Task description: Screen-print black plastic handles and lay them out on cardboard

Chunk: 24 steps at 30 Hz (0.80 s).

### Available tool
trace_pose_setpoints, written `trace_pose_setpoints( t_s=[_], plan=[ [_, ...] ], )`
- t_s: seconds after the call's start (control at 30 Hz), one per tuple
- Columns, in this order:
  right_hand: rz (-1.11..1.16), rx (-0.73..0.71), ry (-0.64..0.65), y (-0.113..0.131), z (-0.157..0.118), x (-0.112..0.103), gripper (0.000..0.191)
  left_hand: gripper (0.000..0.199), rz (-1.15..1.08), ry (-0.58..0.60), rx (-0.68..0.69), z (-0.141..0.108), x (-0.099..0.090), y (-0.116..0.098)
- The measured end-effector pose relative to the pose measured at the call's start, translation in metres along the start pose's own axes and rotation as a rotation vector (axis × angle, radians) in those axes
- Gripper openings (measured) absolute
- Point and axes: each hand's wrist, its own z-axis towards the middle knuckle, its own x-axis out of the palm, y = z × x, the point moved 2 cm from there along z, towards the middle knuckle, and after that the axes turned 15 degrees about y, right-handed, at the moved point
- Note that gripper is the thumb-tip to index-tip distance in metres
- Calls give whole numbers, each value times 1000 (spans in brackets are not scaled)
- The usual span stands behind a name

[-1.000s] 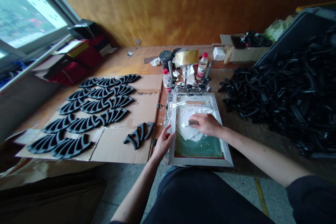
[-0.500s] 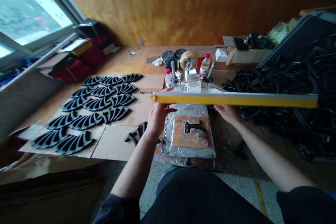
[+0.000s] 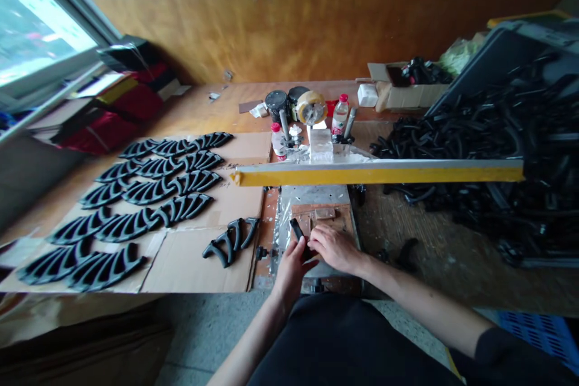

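Observation:
My left hand (image 3: 292,268) is closed round a black curved plastic part (image 3: 296,228), one end of which sticks up past the thumb. Close beside it, my right hand (image 3: 333,247) has its fingers bent together at the same part; its fingertips partly hide the contact. Both hands are over a wooden jig block (image 3: 344,217) with small raised pieces, fixed on a metal base plate (image 3: 312,195). Just beyond them a long frame bar (image 3: 380,173), yellow along its front, spans the station. Similar black parts (image 3: 230,241) lie in a short row on cardboard to the left.
Overlapping rows of black parts (image 3: 129,223) cover much of the cardboard sheet (image 3: 185,259). A big heap of black parts (image 3: 470,151) fills the right side. Behind the bar stand a tape roll (image 3: 312,108), a red-capped bottle (image 3: 340,116) and dark jars (image 3: 277,105).
Both hands have come down from the frame bar to the jig block and now grip the black part, lifted from its seat. The view has shifted slightly to the right.

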Motion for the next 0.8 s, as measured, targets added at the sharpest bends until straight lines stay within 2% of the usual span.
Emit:
trace_pose_setpoints(
  t_s=[0.03, 0.07, 0.13, 0.17, 0.2, 0.27, 0.33, 0.37, 0.43, 0.5, 0.63, 0.7, 0.77, 0.8],
  plan=[
    [39, 22, -24, -14, 2, -5, 18, 49, 36, -57, 33, -1, -14, -5],
    [70, 108, -70, -34, 5, -13, 17, 47, 93, -118, 69, -3, -31, -13],
    [97, 402, -213, -91, 6, -31, 12, 43, 232, -281, 138, -10, -76, -30],
    [105, 573, -292, -122, 6, -38, 17, 40, 309, -394, 152, -16, -102, -38],
    [97, 678, -341, -150, 5, -43, 29, 38, 393, -520, 139, -23, -128, -44],
    [101, 755, -314, -195, 7, -41, 52, 37, 609, -748, -4, -37, -177, -52],
    [130, 767, -243, -221, 10, -29, 63, 42, 808, -878, -215, -48, -213, -54],
    [140, 771, -226, -228, 11, -22, 64, 44, 881, -910, -302, -50, -225, -53],
    [151, 791, -250, -236, 10, -11, 61, 46, 979, -947, -382, -49, -236, -50],
    [182, 850, -292, -241, 5, -8, 58, 46, 1065, -966, -390, -44, -237, -48],
    [257, 1009, -371, -245, -19, -23, 58, 45, 1192, -947, -422, -45, -233, -51],
    [205, 922, -414, -229, -32, -33, 57, 46, 1219, -950, -440, -50, -230, -59],
    [112, 684, -381, -194, -37, -36, 52, 46, 1245, -939, -424, -50, -222, -73],
    [66, 532, -323, -172, -36, -34, 49, 45, 1262, -912, -391, -46, -214, -81]
  ],
)
